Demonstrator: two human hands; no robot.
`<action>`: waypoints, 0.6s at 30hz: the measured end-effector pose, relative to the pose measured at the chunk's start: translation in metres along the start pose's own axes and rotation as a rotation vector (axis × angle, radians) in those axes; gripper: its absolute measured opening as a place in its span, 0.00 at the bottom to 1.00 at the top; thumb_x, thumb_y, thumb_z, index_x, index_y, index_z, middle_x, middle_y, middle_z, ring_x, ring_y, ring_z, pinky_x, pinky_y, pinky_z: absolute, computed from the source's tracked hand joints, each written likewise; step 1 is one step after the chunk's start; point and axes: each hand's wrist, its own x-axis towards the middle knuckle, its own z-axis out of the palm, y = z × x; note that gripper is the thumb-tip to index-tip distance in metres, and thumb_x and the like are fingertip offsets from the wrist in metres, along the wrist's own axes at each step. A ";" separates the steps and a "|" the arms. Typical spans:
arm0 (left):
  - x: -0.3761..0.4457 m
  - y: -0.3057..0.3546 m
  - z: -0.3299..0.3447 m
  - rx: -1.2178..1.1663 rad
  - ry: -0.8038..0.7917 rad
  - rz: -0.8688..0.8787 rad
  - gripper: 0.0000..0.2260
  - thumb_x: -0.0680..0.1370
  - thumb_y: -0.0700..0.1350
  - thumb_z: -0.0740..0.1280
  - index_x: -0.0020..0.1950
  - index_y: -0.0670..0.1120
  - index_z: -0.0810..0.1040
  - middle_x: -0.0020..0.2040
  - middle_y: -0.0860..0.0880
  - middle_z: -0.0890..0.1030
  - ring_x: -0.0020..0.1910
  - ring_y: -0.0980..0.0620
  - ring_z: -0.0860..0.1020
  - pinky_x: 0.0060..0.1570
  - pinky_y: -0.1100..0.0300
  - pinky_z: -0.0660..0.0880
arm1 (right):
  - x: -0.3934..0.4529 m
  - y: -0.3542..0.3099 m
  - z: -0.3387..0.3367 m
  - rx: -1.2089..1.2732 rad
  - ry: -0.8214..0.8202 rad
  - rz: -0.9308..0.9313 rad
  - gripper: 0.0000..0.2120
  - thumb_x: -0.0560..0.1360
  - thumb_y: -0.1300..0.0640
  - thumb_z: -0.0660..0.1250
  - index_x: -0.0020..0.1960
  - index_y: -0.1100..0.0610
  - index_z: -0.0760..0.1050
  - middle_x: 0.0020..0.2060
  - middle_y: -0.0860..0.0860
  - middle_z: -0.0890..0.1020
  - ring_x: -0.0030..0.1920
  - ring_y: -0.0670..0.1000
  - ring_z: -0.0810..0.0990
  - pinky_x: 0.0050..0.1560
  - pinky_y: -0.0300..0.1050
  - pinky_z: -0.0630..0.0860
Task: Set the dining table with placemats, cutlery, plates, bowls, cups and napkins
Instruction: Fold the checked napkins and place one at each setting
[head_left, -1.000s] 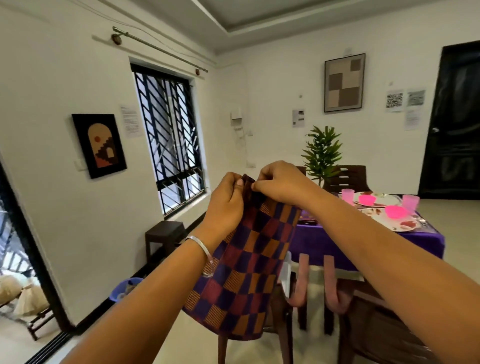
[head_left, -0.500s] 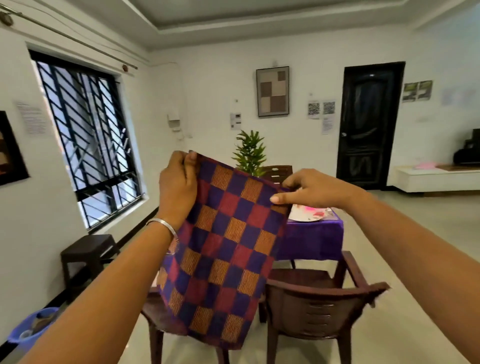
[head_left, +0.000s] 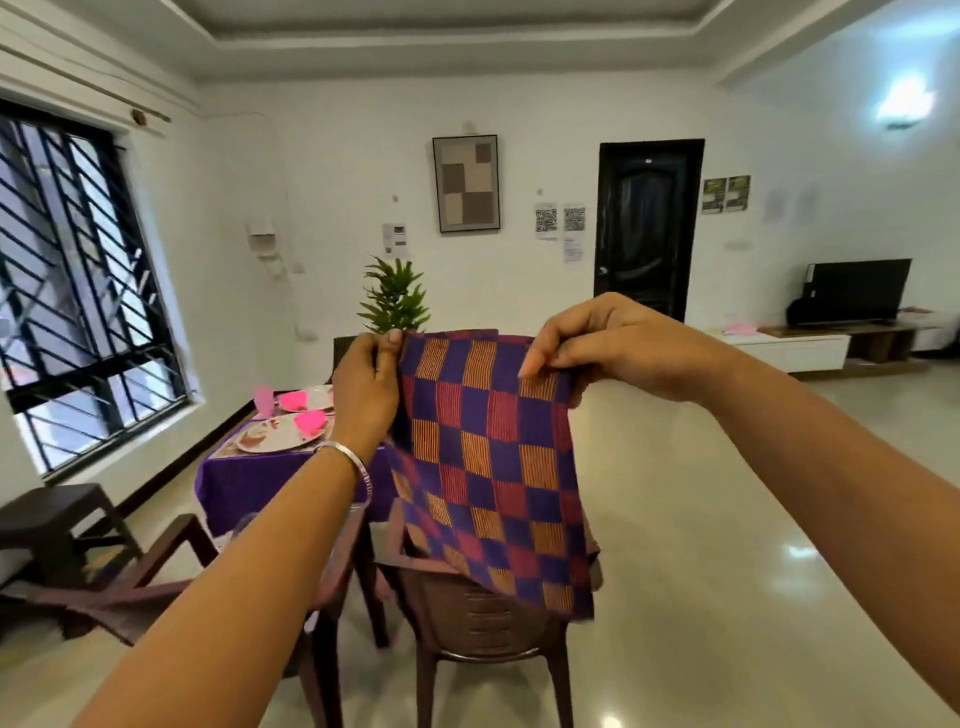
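A: Table?
B: Purple cloth, w/ plates & pink cups, behind chairs.
A: Napkin?
B: Checked, held up in air. L hand & R hand each pinch a top corner.

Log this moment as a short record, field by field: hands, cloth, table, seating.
left hand: grip pinching the cloth's top left corner
right hand: grip pinching its top right edge
checkered cloth: spread open in the air, hanging from both hands
table: purple cover, plates and pink cups on it
chair: below the cloth
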 end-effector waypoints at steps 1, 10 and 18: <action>-0.005 0.001 0.014 -0.022 -0.016 -0.009 0.15 0.81 0.53 0.59 0.46 0.42 0.76 0.39 0.52 0.77 0.37 0.58 0.73 0.37 0.65 0.67 | -0.008 -0.001 -0.006 0.009 -0.042 0.009 0.13 0.76 0.71 0.57 0.47 0.61 0.80 0.47 0.60 0.82 0.52 0.62 0.79 0.36 0.39 0.79; -0.076 0.073 0.148 -0.168 -0.427 -0.280 0.05 0.77 0.43 0.67 0.44 0.42 0.77 0.35 0.45 0.78 0.36 0.53 0.76 0.38 0.55 0.67 | -0.027 0.018 -0.062 -0.415 0.298 0.102 0.08 0.71 0.65 0.69 0.48 0.57 0.82 0.40 0.53 0.84 0.37 0.49 0.84 0.38 0.39 0.81; -0.103 0.139 0.183 -0.974 -1.029 -0.645 0.12 0.76 0.48 0.65 0.49 0.43 0.85 0.48 0.42 0.85 0.44 0.46 0.84 0.43 0.51 0.81 | -0.017 0.083 -0.130 -0.901 0.524 0.271 0.07 0.68 0.56 0.70 0.46 0.53 0.80 0.46 0.51 0.80 0.46 0.52 0.78 0.37 0.38 0.68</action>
